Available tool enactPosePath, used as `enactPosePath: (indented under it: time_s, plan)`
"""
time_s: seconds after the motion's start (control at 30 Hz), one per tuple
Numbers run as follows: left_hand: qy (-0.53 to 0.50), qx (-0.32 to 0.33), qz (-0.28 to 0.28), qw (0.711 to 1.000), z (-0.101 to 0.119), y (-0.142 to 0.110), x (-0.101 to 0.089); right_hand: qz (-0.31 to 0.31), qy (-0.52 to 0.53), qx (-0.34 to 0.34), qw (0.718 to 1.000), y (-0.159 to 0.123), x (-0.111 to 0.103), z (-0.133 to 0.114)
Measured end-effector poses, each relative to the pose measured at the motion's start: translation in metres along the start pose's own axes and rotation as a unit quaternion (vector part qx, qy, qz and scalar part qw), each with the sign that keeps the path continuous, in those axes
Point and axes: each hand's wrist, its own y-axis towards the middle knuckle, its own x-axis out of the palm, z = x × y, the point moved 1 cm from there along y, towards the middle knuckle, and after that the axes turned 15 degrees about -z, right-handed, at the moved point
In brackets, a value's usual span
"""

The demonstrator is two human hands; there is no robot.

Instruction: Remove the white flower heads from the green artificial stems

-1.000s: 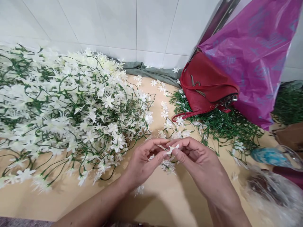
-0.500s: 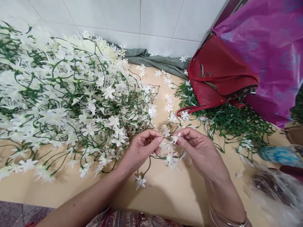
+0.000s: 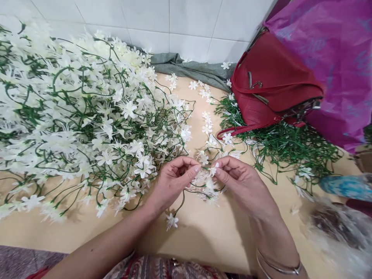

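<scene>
My left hand (image 3: 180, 176) pinches a thin green artificial stem (image 3: 205, 167) between thumb and forefinger. At the stem's end, a small white artificial flower (image 3: 213, 170) is gripped by the thumb and fingers of my right hand (image 3: 236, 176). From below my left hand the green stem hangs down, with another white flower (image 3: 172, 221) at its tip near the table. Loose white blossoms and stems (image 3: 209, 188) lie just behind and under my fingertips, partly hidden by them.
A large heap of white artificial flowers (image 3: 110, 128) fills the left. Bare green stems (image 3: 293, 149) lie under a red handbag (image 3: 279, 77) at right, beside a purple plastic bag (image 3: 328, 58). A clear plastic bag (image 3: 340, 228) sits front right; grey cloth (image 3: 186, 68) runs along the tiled wall.
My hands stay in nearly the same place, with the right fingers a little closer to the left. The camera view has shifted slightly.
</scene>
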Motion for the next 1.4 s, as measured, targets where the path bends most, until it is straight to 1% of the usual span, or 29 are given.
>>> enactPosePath:
  time_s: [0.07, 0.17, 0.33, 0.47, 0.57, 0.7, 0.77, 0.87, 1.07, 1.3, 1.4]
  plan:
    - [-0.006, -0.002, 0.007, 1.000, 0.000, 0.000, 0.000, -0.003, 0.015, -0.005, 1.000, -0.002, -0.002, 0.000]
    - [-0.003, 0.007, 0.000, 1.000, 0.000, 0.000, 0.000, -0.010, 0.027, -0.006, 1.000, -0.003, -0.002, 0.000]
    - [0.005, 0.018, -0.024, 1.000, -0.001, -0.001, 0.002, -0.011, 0.006, 0.001, 1.000, 0.001, 0.005, 0.001]
    - [0.002, 0.027, -0.031, 0.999, -0.002, 0.000, 0.003, -0.006, -0.011, -0.003, 1.000, 0.002, 0.008, 0.001]
    - [0.016, 0.027, -0.026, 0.999, -0.003, -0.001, 0.004, 0.019, -0.052, -0.002, 0.998, 0.000, 0.011, 0.002]
    - [0.062, 0.020, -0.024, 0.998, -0.006, -0.003, 0.004, 0.070, -0.152, -0.016, 0.986, -0.004, 0.017, 0.003]
    - [0.088, 0.019, -0.018, 0.996, -0.008, -0.004, 0.004, 0.077, -0.175, -0.022, 0.981, -0.005, 0.020, 0.005]
    - [0.096, 0.018, -0.009, 0.995, -0.009, -0.004, 0.004, 0.067, -0.157, -0.018, 0.985, -0.003, 0.023, 0.009]
    - [0.028, 0.004, -0.004, 1.000, -0.009, -0.004, 0.006, 0.049, -0.085, 0.002, 0.995, 0.002, 0.024, 0.012]
    - [0.017, 0.003, 0.008, 1.000, -0.011, -0.003, 0.006, 0.018, -0.032, 0.017, 0.999, 0.011, 0.019, 0.016]
    - [0.022, 0.012, -0.001, 1.000, -0.012, -0.003, 0.006, 0.014, -0.023, 0.016, 1.000, 0.011, 0.017, 0.015]
